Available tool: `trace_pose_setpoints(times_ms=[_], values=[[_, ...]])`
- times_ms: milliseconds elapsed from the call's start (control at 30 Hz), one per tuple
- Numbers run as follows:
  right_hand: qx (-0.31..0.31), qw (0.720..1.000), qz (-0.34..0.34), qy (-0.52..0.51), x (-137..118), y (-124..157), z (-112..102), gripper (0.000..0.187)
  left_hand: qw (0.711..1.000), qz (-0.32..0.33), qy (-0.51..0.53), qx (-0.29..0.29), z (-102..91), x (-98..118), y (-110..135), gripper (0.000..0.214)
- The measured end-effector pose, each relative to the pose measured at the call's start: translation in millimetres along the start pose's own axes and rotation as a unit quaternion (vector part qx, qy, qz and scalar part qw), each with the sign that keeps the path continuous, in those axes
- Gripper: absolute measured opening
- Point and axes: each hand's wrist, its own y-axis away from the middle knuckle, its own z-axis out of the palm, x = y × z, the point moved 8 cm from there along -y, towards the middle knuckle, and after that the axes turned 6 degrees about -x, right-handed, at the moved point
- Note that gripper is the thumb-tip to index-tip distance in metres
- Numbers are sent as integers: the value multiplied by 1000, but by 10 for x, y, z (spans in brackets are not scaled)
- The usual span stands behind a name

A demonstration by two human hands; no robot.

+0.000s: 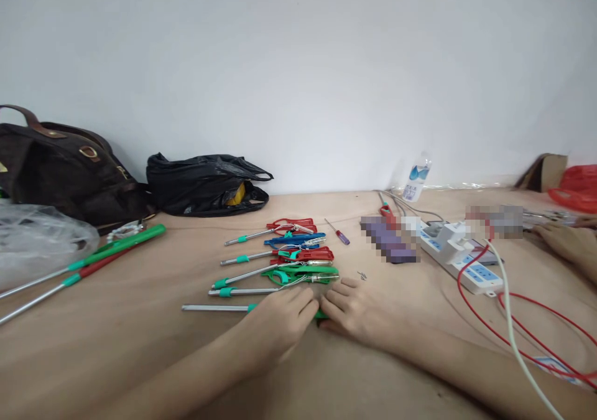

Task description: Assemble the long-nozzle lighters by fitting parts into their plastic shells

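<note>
The green-handled wand lighter [214,308] lay crosswise in front of the row of lighters [310,255], barrel pointing left; the left hand [283,316] curled closed over its middle, the right hand [349,308] over its handle end, equally near.

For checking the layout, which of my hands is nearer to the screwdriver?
Right. Your right hand is on the near side of the screwdriver, below its handle in the picture; your left hand is farther, lower and to the left.

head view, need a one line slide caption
Two hands hold a green-handled tool with a metal tube, beside similar red, blue and green tools and a screwdriver.
</note>
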Motion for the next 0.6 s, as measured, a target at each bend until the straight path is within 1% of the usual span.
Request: trace_pose_setpoints(times_ms=[67,100,133,200,233,267,300,367,433,533,600], values=[[-9,998,4,-59,90,27,-58,27,998,37,-50,8,15,83,12,20],[-10,995,32,-99,196,52,-89,26,996,52,-71,15,5,118,23,22],[-4,989,75,-128,334,90,-125,24,994,65,-86,23,-11,145,35,25],[12,966,218,-142,698,227,-184,24,992,78,-99,33,-41,167,54,31],[0,949,286,-129,858,311,-188,23,992,77,-96,32,-46,159,58,34],[-29,934,336,-118,975,382,-168,22,993,73,-89,29,-45,143,60,36],[-65,924,357,-118,1038,421,-137,22,994,66,-82,23,-36,122,59,38],[-116,914,373,-110,1089,455,-98,20,996,48,-78,13,-12,78,57,41],[-145,916,364,-86,1063,434,-70,19,996,33,-87,15,1,46,57,38],[-168,924,341,-31,994,390,15,17,995,24,-94,32,-1,24,61,34],[-169,927,333,0,982,383,90,19,995,22,-89,42,0,8,65,33]])
